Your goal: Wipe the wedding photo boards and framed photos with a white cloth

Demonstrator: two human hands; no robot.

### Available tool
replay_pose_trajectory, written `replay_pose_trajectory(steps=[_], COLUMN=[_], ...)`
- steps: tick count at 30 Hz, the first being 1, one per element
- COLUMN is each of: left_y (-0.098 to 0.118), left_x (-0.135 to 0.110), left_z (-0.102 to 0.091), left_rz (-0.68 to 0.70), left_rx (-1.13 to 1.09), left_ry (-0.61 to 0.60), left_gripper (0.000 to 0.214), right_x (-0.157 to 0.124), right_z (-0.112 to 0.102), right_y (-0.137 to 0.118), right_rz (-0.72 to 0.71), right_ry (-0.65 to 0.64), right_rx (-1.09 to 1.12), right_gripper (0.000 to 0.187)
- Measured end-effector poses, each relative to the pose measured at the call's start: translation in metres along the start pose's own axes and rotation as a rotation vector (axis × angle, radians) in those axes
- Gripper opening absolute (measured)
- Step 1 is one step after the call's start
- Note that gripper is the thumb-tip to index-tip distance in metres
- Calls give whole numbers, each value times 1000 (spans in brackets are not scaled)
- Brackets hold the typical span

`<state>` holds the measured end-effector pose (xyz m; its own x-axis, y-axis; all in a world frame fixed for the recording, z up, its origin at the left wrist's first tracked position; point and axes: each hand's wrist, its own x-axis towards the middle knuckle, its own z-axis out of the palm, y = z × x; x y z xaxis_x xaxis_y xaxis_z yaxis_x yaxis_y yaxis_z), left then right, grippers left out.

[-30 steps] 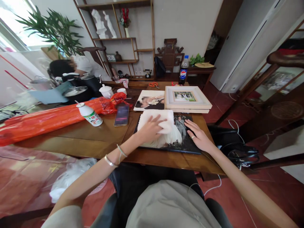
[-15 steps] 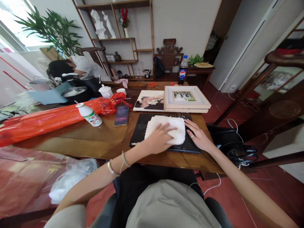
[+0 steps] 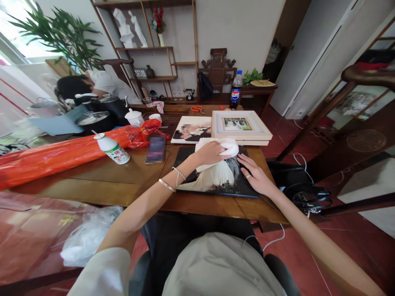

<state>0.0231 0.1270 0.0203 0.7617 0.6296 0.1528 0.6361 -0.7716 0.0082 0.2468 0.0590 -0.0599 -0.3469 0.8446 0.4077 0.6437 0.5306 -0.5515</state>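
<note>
My left hand is closed on a white cloth, bunched at its right end, over the far part of a dark photo panel. The panel lies flat on the wooden table and shows a pale gown; the cloth and my hand hide its far part. Fingers stretched out, my right hand rests on the panel's right side, holding nothing.
Behind the panel lie a photo print and stacked white frames. A cola bottle and orange scissors stand farther back. To the left are a phone, a white bottle and a red-wrapped roll. A person sits beyond.
My left hand has moved away from me across the panel, bunching the cloth and uncovering the gown picture. My right hand stays in place.
</note>
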Motion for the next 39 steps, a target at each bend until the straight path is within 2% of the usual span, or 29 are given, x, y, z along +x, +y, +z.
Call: replay_pose_trajectory(steps=[3,5,9,13,16,18,23,25,28,31,33,35,37,39], left_y=[9,25,77,136,156,152,116,108,113,132,143,145,134,110], left_x=[-7,-19,-59,-102,-113,-105,-67,-59,-63,-81,-92,-95,-88,-73], left_z=[-3,-4,-8,-2,5,6,2,7,21,29,24,11,-3,-14], left_rz=[37,65,97,143,169,131,-40,-54,6,23,70,124,135,126], left_rx=[32,45,92,182,210,190,146,140,149,168,161,109,12,-81], left_ry=[-22,-49,-82,-43,7,0,-101,-86,6,26,-4,-44,-88,-118], left_gripper=[36,29,27,30,29,30,35,33,36,37,34,29,27,27], right_x=[0,0,0,0,0,0,-1,-1,-2,-2,-1,-1,-2,-2], right_z=[0,0,-1,-3,-4,-4,-2,-2,-1,-2,-2,-2,-2,-1], right_y=[0,0,-1,-4,-6,-6,-1,1,1,-1,-2,-2,0,2], right_rz=[11,1,-20,6,11,6,-13,-32,-37,-12,-7,-9,-14,-28], right_ry=[-4,0,-5,-12,-20,-26,-2,0,-12,-6,-7,-13,-12,-9], right_rx=[-9,0,41,53,57,66,77,86,97,86,81,79,76,66], right_gripper=[44,44,43,43,44,44,44,46,47,45,45,45,45,45])
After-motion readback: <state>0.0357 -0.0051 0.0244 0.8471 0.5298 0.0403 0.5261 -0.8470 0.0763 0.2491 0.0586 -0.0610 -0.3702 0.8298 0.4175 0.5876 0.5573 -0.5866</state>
